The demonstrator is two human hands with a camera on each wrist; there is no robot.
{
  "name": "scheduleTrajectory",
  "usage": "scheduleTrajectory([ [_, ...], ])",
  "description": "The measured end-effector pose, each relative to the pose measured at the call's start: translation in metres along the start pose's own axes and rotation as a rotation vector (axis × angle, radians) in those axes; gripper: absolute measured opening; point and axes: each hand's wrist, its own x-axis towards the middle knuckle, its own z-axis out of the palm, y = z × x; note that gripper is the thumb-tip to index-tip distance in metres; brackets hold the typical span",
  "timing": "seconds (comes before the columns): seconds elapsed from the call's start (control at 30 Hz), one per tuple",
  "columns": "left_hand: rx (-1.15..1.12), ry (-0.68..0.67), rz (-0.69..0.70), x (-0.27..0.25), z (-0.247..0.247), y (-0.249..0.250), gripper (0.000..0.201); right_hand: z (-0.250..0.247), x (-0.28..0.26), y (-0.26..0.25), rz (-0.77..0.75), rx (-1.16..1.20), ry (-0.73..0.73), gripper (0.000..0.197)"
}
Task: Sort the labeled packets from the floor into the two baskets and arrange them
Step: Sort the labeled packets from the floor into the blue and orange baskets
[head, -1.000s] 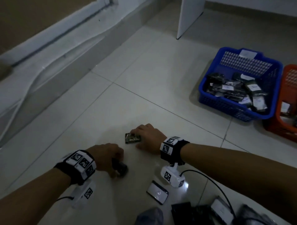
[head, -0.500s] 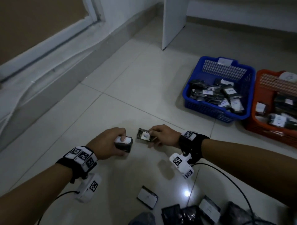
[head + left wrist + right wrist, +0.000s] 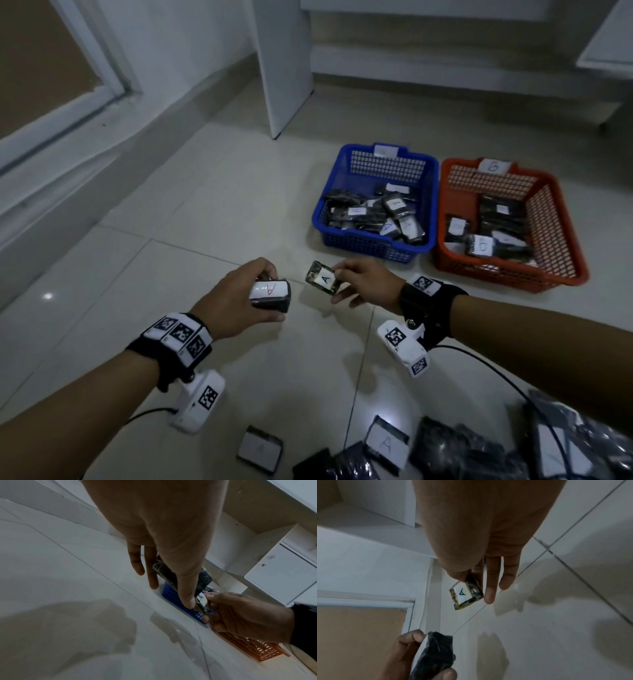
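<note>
I saw the left hand gripping a dark "A" packet — the right hand pinched a smaller "A" packet — near the blue basket.

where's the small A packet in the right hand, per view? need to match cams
Head: small A packet at centre, pinched by the right hand.
Left wrist: lower right of centre, edge-on, label showing, beyond the left hand's thumb.
Right wrist: centre, under the fingers, label facing the camera.
Shared landmark: the left hand's larger packet.
</note>
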Motion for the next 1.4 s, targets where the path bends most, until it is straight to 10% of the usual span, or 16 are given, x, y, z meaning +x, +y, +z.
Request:
scheduleTrajectory([
  [0.37,-0.295,0.203,0.086,0.084,0.028,0.060,0.024,-0.083,-0.005,-0.016,-0.283,-0.060,0.401,0.020],
  [0.57,-0.412,0.301,0.035,0.153,0.034,0.088,0.069,-0.128,0.008,-0.013,-0.328,-0.203,0.693,0.020],
  [0.83,-0.297,0.269,0.134,0.232,0.042,0.114,0.035,-0.135,0.013,0.000,-0.326,-0.393,0.648,0.013],
  [1.4,0.393,-0.159,0.211,0.276,0.062,0.113,0.069,-0.135,0.017,0.021,-0.259,-0.636,0.584,0.038],
])
